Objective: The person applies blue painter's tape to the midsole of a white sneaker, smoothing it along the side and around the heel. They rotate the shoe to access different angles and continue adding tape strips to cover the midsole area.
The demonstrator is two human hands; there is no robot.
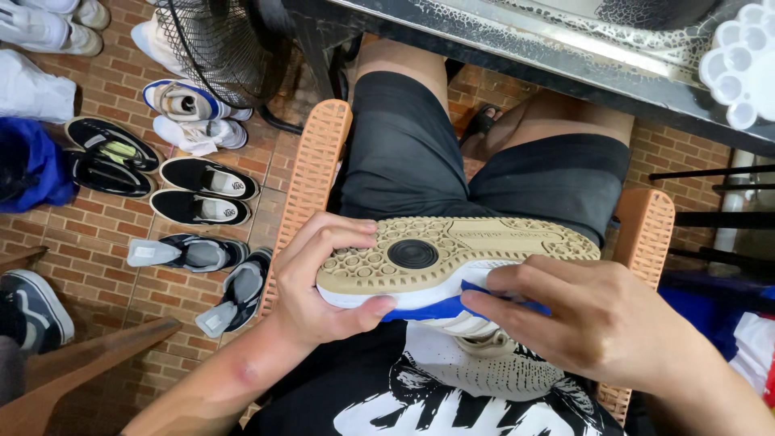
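Observation:
I hold a white sneaker [452, 252] on its side over my lap, its tan rubber sole facing up. My left hand [319, 282] grips the toe end, fingers curled over the sole and thumb on the white edge. My right hand [597, 319] presses a blue cloth [440, 307] against the white sidewall of the sole near the middle. Part of the shoe's upper is hidden beneath my right hand.
I sit on an orange plastic chair [311, 173]. Several pairs of shoes [198, 194] lie on the brick floor at left, beside a black fan [222, 44]. A dark table edge [525, 52] runs along the top, with a white paint palette [743, 60] on it.

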